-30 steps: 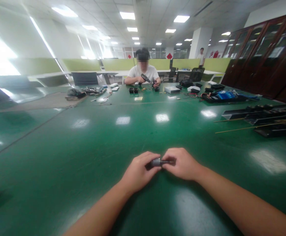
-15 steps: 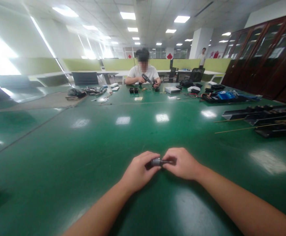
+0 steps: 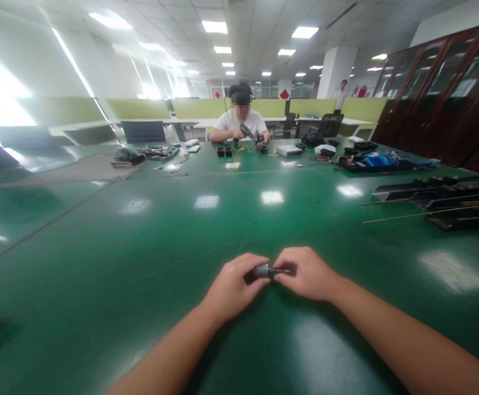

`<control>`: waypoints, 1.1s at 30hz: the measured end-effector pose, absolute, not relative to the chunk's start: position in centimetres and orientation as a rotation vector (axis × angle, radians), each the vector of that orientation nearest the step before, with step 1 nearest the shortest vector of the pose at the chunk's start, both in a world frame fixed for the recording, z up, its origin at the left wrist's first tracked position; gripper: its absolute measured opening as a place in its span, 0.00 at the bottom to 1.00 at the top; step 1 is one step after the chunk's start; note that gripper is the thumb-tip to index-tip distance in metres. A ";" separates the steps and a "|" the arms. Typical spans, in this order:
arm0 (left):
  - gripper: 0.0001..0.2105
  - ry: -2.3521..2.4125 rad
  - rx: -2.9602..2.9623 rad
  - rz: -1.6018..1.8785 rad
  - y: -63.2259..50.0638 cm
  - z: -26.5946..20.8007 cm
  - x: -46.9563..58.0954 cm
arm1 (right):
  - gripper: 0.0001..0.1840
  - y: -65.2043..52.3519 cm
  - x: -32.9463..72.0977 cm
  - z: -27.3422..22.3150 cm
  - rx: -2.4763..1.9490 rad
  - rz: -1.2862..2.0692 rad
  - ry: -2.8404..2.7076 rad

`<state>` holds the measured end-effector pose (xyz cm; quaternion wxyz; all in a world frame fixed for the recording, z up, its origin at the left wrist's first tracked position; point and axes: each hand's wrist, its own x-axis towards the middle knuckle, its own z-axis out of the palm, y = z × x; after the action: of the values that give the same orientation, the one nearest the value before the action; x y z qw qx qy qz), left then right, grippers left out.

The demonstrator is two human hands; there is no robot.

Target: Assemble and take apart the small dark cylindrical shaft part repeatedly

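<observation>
Low over the green table (image 3: pixel 161 236) I hold a small grey cylinder (image 3: pixel 261 271) lying sideways, with a narrower dark shaft (image 3: pixel 278 270) extending from its right end. My left hand (image 3: pixel 234 285) is closed around the cylinder, thumb and fingers on opposite sides. On the right, my right hand (image 3: pixel 305 273) pinches the dark shaft near where it meets the cylinder. The fingertips of both hands nearly meet. The cylinder's left end is hidden in my left hand, and its exact kind is too small to make out.
Across the table a person (image 3: pixel 241 123) in a white shirt holds a dark power drill (image 3: pixel 246 130). Black rails (image 3: pixel 440 195) and thin rods (image 3: pixel 395 218) lie at right. Blue-wrapped parts (image 3: pixel 379 159), a white box (image 3: pixel 289 150) and black blocks (image 3: pixel 224 152) sit along the far side.
Almost nothing differs. My right hand has shifted very slightly to the right; both hands keep their grip on the cylinder and its shaft.
</observation>
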<state>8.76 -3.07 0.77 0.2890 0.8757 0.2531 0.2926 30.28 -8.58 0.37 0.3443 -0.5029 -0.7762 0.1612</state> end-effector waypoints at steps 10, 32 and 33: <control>0.12 0.699 2.350 0.784 -3.1 0.8 8.9 | 0.04 -8.5 30.1 0.3 -1.343 0.427 -1.996; 0.12 0.717 2.294 0.764 -3.0 1.0 8.4 | 0.02 -8.6 30.3 0.3 -1.352 0.470 -2.007; 0.12 0.715 2.292 0.767 -3.0 1.0 8.4 | 0.03 -8.6 30.3 0.3 -1.350 0.474 -2.005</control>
<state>8.43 -3.04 1.01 0.3057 0.8658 0.2701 0.2898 30.31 -8.56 0.31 0.3326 -0.5168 -0.7677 0.1813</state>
